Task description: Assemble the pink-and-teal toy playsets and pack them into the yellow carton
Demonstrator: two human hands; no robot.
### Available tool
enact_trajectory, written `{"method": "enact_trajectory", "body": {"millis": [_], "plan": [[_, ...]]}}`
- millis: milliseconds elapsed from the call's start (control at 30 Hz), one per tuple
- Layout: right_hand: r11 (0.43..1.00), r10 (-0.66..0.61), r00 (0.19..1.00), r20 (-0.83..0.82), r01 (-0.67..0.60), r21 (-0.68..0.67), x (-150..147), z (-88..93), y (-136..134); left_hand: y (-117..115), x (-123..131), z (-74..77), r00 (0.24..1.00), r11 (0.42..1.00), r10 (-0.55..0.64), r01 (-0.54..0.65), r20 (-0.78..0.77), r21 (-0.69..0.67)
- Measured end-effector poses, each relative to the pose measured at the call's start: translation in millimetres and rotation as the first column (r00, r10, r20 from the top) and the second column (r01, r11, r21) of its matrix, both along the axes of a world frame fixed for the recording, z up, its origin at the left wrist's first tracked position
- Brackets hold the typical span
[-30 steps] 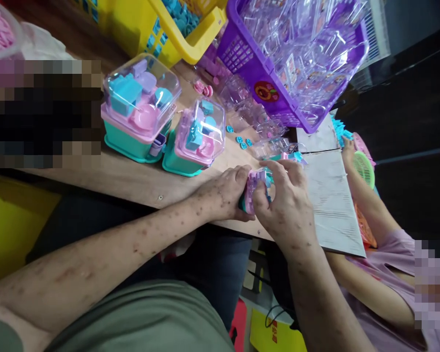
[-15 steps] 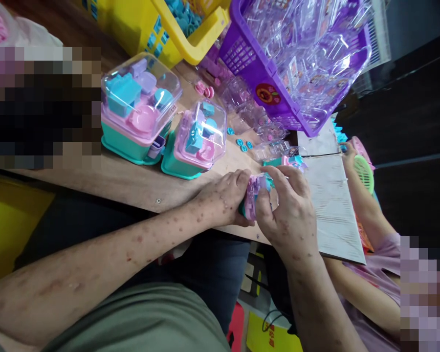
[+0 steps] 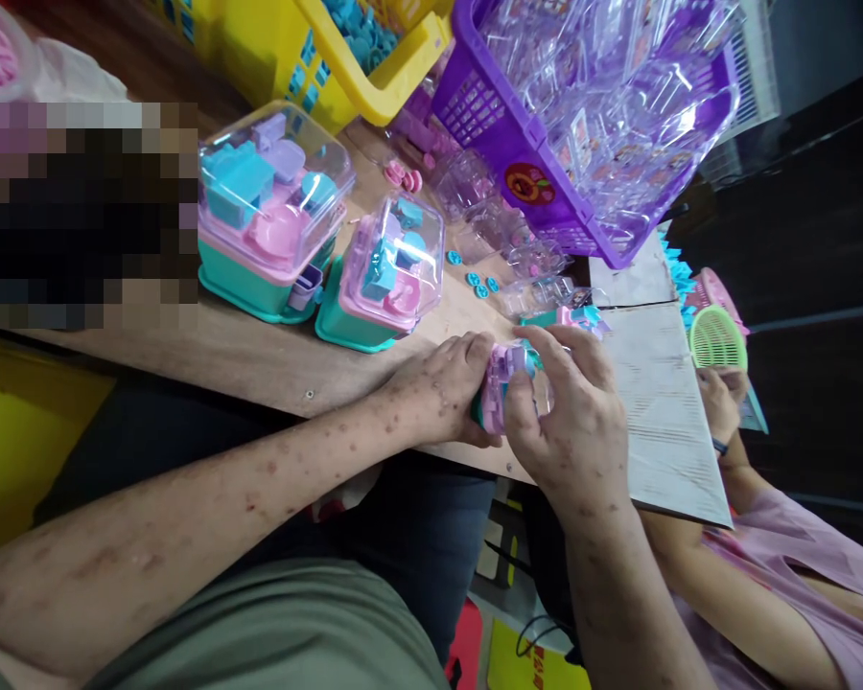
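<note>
I see the left hand (image 3: pixel 442 388) and right hand (image 3: pixel 571 422) clenched on a small toy box (image 3: pixel 499 385), its contents hidden; far right, the purple basket (image 3: pixel 475 115) holds seemingly clear lids.

1. There were two lidded toy sets: a larger set (image 3: pixel 269 220) and a smaller set (image 3: pixel 384 278).
2. One unfinished toy (image 3: pixel 501 374) sat between the left hand (image 3: pixel 438 388) and the right hand (image 3: pixel 571 417).
3. There were two baskets: a yellow basket (image 3: pixel 374 96) and a purple basket (image 3: pixel 475 115).
4. Four blue discs (image 3: pixel 481 290) and two pink discs (image 3: pixel 403 177) lay loose.
5. There was one green strainer (image 3: pixel 717 337).
</note>
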State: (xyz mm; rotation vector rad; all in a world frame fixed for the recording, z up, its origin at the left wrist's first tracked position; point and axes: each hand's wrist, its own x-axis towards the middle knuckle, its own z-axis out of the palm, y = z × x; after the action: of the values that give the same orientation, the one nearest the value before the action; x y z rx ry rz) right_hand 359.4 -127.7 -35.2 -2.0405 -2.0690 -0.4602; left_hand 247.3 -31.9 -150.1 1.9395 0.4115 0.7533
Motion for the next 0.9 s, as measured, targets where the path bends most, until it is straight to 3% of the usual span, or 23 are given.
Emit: {"method": "enact_trajectory", "body": {"millis": [400,900], "plan": [[0.998,-0.005,1.0,0.009,0.006,-0.055,-4.3,7.5,4.8,-1.6,2.2,-4.1,1.0,1.0,-0.014,0.015,-0.005,0.012],[0.992,0.013,1.0,-0.023,-0.015,-0.122,3.5,7.1,8.0,-2.4,-0.7,4.0,0.998,1.0,-0.009,0.01,-0.059,0.014]]}}
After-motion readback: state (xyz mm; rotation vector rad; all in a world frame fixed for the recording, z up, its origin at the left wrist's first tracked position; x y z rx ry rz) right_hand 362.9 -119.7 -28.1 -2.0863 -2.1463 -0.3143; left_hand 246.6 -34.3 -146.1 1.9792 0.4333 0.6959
